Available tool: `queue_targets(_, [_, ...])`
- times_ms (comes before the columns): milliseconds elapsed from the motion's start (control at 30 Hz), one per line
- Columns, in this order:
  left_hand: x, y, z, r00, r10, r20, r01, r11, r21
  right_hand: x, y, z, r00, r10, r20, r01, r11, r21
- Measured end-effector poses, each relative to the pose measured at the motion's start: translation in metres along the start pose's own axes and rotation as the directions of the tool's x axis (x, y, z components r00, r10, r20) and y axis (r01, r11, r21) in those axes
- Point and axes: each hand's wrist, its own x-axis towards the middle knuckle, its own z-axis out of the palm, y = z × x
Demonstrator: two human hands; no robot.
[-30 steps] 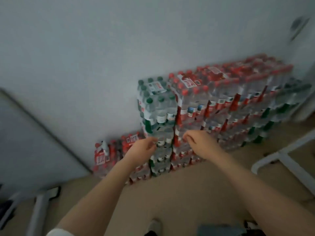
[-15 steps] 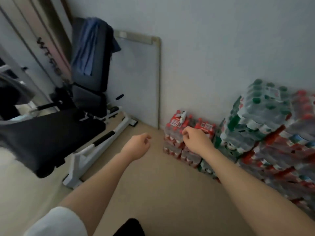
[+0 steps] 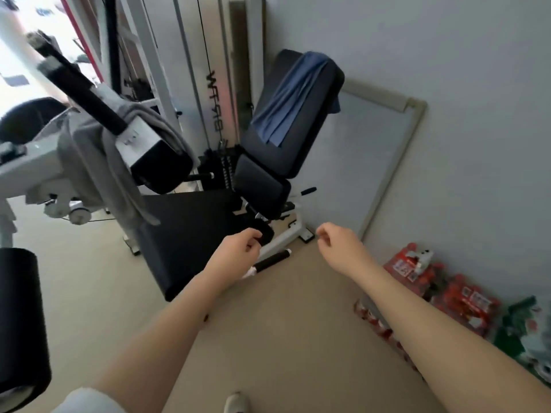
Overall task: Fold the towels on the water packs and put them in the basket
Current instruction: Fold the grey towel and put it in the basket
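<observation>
Reaching forward, your two hands hold nothing: the left hand (image 3: 238, 252) has its fingers loosely curled, and the right hand (image 3: 338, 245) too, with thumb and forefinger close together. Take the bench (image 3: 205, 231) as landmark. Two cloths show: one blue towel (image 3: 290, 105) hangs over the backrest of the bench, well above and beyond both hands; one grey cloth (image 3: 119, 162) hangs on the machine arm left of the bench, far from the left hand. The water packs (image 3: 465, 302) lie right of the bench along the wall, below your right forearm; their number I cannot tell. One shoe (image 3: 237, 402) shows at the bottom edge.
</observation>
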Motion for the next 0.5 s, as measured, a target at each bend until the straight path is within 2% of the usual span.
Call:
queue_targets(133, [0.043, -0.02, -0.062, 0.994, 0.081, -0.073, -0.082, 0.997, -0.009, 0.066, -0.061, 0.011, 0.997, -0.068, -0.034, 0.069, 0.996, 0.049])
queue_targets(267, [0.077, -0.036, -0.113, 0.971, 0.144, -0.19, -0.153, 0.987, -0.037, 0.122, -0.119, 0.022, 0.988, -0.139, -0.06, 0.148, 0.973, 0.177])
queue_targets(400, [0.097, -0.033, -0.147, 0.921, 0.225, -0.32, -0.259, 0.963, -0.07, 0.158, -0.167, 0.027, 0.982, -0.179, -0.064, 0.19, 0.908, 0.374])
queue_targets(500, [0.112, -0.022, -0.171, 0.858, 0.334, -0.391, -0.373, 0.928, -0.026, 0.192, -0.194, 0.023, 0.956, -0.294, -0.003, 0.26, 0.841, 0.475])
